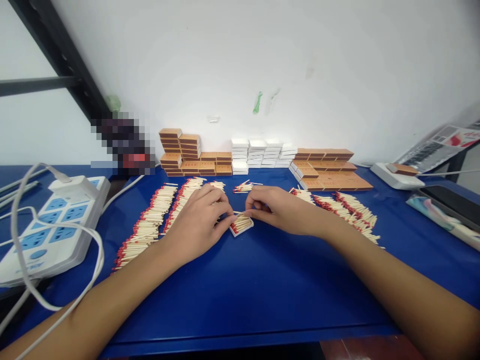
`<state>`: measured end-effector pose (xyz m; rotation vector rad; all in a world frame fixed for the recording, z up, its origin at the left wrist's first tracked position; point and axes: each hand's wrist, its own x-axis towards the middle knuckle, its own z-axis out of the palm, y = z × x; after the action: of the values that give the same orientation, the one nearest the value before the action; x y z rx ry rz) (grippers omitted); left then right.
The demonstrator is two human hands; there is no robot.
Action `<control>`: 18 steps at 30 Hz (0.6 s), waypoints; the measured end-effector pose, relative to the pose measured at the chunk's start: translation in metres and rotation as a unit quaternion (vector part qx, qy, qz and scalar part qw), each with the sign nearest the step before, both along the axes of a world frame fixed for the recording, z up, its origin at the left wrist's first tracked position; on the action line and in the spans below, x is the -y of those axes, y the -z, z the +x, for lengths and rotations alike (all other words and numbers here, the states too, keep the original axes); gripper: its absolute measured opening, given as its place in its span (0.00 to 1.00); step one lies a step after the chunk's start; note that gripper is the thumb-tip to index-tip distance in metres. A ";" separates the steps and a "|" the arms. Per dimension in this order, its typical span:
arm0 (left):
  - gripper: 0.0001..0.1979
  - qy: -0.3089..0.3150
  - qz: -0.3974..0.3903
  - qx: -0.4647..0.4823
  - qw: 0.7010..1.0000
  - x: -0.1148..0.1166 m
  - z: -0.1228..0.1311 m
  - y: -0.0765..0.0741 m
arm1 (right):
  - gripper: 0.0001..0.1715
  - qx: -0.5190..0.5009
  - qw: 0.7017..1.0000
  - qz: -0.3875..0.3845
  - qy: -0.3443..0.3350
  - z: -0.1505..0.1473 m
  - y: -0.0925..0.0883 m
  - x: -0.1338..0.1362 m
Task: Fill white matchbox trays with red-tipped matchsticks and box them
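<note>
A small white tray lies on the blue table with red-tipped matches inside it. My left hand is at the tray's left side, its thumb and fingertips closed at the edge. From the right, my right hand pinches at the tray's upper right corner, thumb against forefinger. What lies between the fingertips of either hand is too small to make out. Long rows of loose matches stretch out left of my left hand, and more matches lie beyond my right forearm. A little pile of matches sits just behind the tray.
Brown matchboxes are stacked at the back left, white trays at the back middle, brown boxes at the back right. A power strip with looping white cables stands left. A phone lies at the right.
</note>
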<state>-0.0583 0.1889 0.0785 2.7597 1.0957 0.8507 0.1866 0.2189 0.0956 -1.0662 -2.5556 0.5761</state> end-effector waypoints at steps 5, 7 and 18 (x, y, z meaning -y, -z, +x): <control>0.06 0.015 -0.012 0.014 1.000 0.001 0.001 0.001 | 0.10 0.003 1.000 -0.001 0.012 0.004 -0.004 -0.002; 0.07 0.025 -0.018 0.024 0.999 0.002 0.002 0.001 | 0.09 0.004 1.000 -0.008 0.012 0.006 -0.007 -0.002; 0.08 0.015 0.007 0.043 0.999 0.005 0.005 -0.003 | 0.09 0.028 1.000 -0.008 0.001 0.011 -0.009 -0.002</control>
<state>-0.0528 0.1838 0.0812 2.7158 1.0364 0.9675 0.1978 0.2210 0.1044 -1.1046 -2.6022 0.5755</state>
